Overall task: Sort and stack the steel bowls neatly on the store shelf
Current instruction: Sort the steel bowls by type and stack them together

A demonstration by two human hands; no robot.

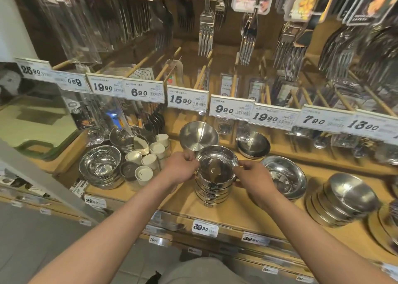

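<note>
Steel bowls [212, 189] stand nested mid-shelf, the left hand [180, 167] and right hand [254, 177] pinching the top bowl [216, 162] by its rim, while a tilted bowl [198, 135] behind and leaning bowls [340, 204] remain unsorted.

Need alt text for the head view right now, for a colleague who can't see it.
Both hands, left and right, grip the rim of the top bowl on a stack of steel bowls standing on the wooden shelf. More steel bowls sit on either side, white shakers stand to the left, and price tags and hanging forks fill the rack above.
</note>
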